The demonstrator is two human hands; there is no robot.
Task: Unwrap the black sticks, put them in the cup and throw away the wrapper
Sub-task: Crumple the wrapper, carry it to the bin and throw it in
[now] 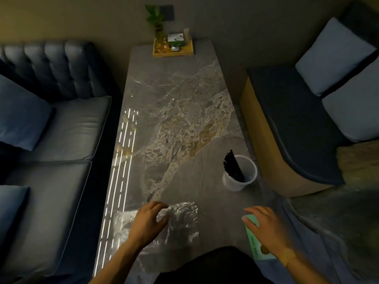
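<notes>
Black sticks (233, 167) stand in the white plastic cup (240, 173) on the grey marble table (174, 119). Left hand (147, 222) rests open-fingered on the crinkled clear plastic wrapper (180, 220); right hand (264, 226) lies open over a pale green paper packet (254, 242).

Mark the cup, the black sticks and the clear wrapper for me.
cup (233, 184): head view, white front wall.
black sticks (232, 167): head view, middle of the bundle.
clear wrapper (182, 218): head view, crinkled right part.

Left hand (148, 221): palm down, fingers curled, forearm bare. Right hand (265, 228): palm down, fingers spread flat, band at wrist.
</notes>
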